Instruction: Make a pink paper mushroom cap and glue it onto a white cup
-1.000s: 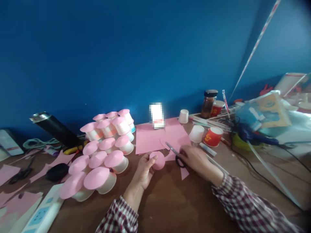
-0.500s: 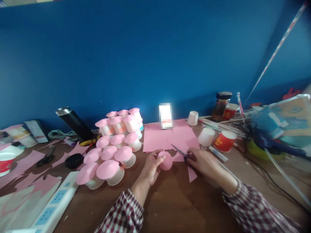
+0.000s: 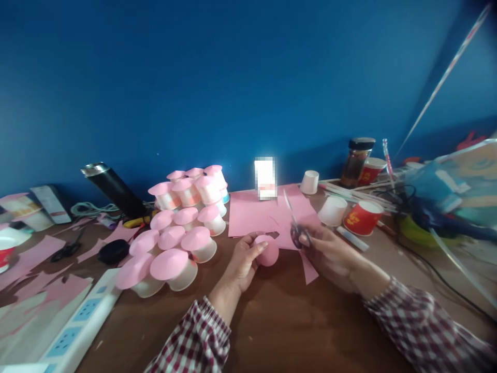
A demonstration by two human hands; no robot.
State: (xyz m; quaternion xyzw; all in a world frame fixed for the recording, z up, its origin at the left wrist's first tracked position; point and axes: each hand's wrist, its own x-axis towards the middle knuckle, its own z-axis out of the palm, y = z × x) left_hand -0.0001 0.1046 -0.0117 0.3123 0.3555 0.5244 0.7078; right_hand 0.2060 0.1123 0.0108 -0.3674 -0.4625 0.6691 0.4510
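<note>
Against a blue wall, on my cluttered tabletop (image 3: 272,321), my left hand (image 3: 243,261) pinches a pink disc (image 3: 269,250) at frame centre, my right hand (image 3: 330,254) grips raised scissors (image 3: 295,223), whose blades could nick fingers.

Both arms wear long sleeves of a checked shirt, dark red or maroon crossed with white and darker lines. The left hand (image 3: 243,261) is bare past its cuff, with no glove, ring or watch to be seen. The cuff lies loose about the wrist, and the plaid on it looks fairly sharp. The right hand (image 3: 334,256) is bare too; behind it the sleeve is wider and blurred, its checks smeared toward the picture's edge
</note>
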